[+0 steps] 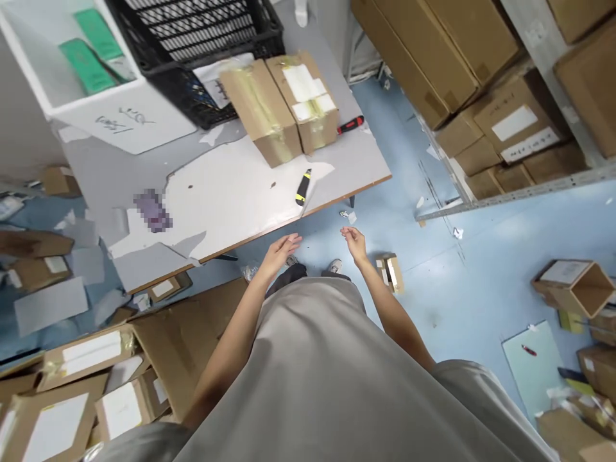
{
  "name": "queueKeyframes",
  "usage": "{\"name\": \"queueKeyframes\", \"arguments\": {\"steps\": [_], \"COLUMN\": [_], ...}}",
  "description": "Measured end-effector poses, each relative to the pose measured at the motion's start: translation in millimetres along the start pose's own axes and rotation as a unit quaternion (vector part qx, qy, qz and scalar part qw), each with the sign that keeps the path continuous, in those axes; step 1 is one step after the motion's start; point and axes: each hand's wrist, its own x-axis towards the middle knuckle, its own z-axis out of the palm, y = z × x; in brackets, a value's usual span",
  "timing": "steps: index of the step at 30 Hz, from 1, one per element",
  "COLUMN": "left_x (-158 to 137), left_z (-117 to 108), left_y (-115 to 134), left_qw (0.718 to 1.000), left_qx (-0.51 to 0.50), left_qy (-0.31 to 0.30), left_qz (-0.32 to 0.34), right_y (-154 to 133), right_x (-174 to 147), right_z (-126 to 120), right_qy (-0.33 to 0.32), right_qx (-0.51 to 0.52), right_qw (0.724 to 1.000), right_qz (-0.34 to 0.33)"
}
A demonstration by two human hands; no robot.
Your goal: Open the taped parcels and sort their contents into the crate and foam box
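"How are the hands?"

"The left hand point(282, 252) has its fingers loosely extended, the right hand point(355, 244) its fingers slightly curled, both open before the wood-edged grey table point(363, 170)."

"And nearest them?"

"A black-and-yellow utility knife point(303, 187), lying near the table's edge."

"Beyond that?"

"Two taped brown cardboard boxes point(282, 115), side by side; then a black plastic lattice crate point(185, 99) and a white plastic bin point(120, 122) holding green packets point(86, 69)."

Site: packing or storage room. Evidence: worktable point(359, 174) ahead of the fingers point(288, 240), bearing taped cartons point(260, 112) and black crate point(197, 31); to their right, metal shelving point(529, 192) stacked with boxes point(428, 51); behind-left, heaped labelled cartons point(51, 423).
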Motion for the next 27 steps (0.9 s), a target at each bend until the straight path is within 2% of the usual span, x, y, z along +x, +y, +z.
{"name": "queueKeyframes", "arguments": {"steps": [4, 9, 16, 19, 22, 27], "left_x": [-6.2, 2.8, 28.4, 39.4, 50.7, 78.5], "left_z": [-47.5, -99.5, -155.9, -169.7, -173.9, -157.7], "left_y": [5.9, 16.3, 40.5, 56.0, 75.1, 110.3], "left_qw": [0.998, 0.994, 0.991, 0.991, 0.99, 0.99], "left_qx": [-0.056, -0.092, -0.103, -0.1, -0.092, -0.079], "left_qy": [0.034, 0.06, 0.044, 0.04, 0.034, 0.018], "left_qz": [0.014, 0.03, 0.076, 0.085, 0.097, 0.111], "right_y": [-36.5, -73.6, -103.1, -109.0, -120.4, -160.4], "right_x": [0.9, -7.6, -6.0, 5.0, 23.4, 71.5], "right_z": [55.2, 118.3, 179.5, 194.2, 199.3, 188.9], "right_qy": [-0.035, -0.065, -0.042, -0.028, -0.014, 0.012], "right_qx": [-0.025, -0.046, -0.073, -0.081, -0.087, -0.145], "right_qw": [0.997, 0.986, 0.979, 0.978, 0.976, 0.964], "right_qz": [-0.058, -0.144, -0.184, -0.189, -0.198, -0.221]}}
